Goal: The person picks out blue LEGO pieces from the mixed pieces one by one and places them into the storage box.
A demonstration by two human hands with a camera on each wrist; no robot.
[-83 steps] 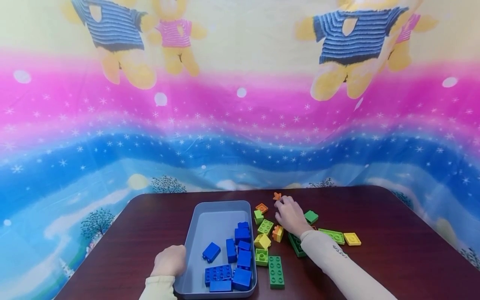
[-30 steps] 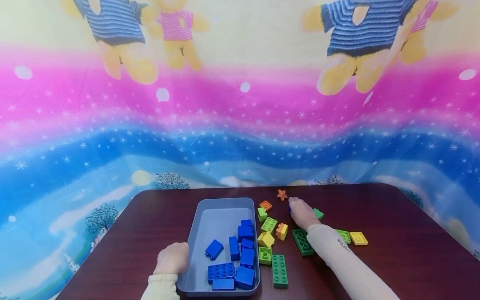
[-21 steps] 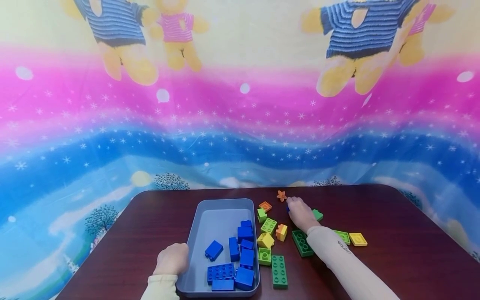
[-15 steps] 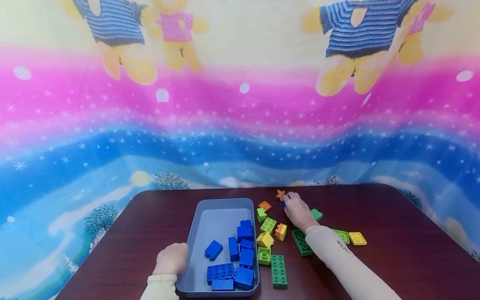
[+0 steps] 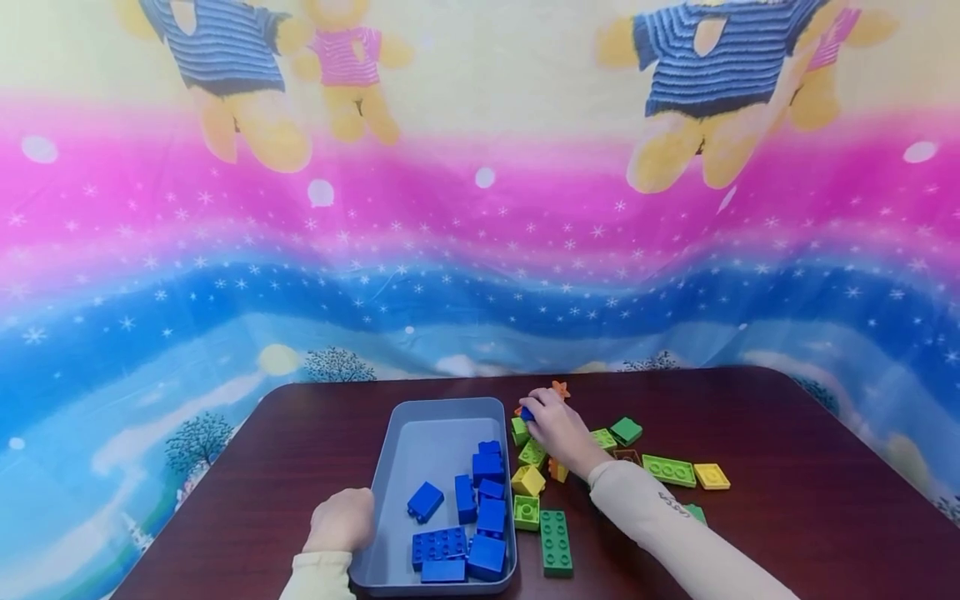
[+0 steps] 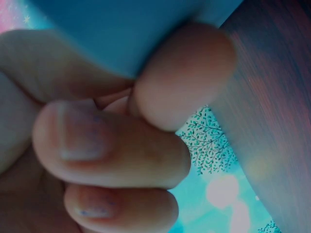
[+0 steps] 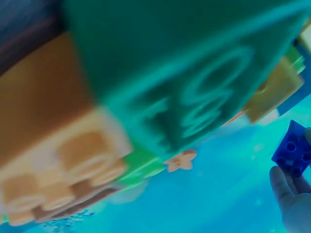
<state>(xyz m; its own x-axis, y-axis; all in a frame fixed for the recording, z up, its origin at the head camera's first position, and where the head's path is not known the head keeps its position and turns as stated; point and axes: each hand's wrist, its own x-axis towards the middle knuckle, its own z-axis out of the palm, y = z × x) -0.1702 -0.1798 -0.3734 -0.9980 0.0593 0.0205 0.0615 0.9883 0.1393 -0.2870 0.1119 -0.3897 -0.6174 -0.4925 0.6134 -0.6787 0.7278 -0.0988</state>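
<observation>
My left hand grips the left rim of the grey tray; the left wrist view shows the thumb and curled fingers pinching its edge. My right hand pinches a blue toy brick, held just off the tray's right side. Studs on that blue brick show in the right wrist view, with fingertips at its side. Several blue bricks lie inside the tray, mostly along its right wall. An orange flower piece lies just behind the right hand, partly covered.
Right of the tray lie a yellow brick, a lime brick and a long green brick. Farther right are a lime plate, a yellow square plate and a green piece. The right forearm covers part of the table.
The right hand has picked up the blue brick from beyond the orange flower's right side and carried it left toward the tray. The left hand keeps its hold on the rim.
</observation>
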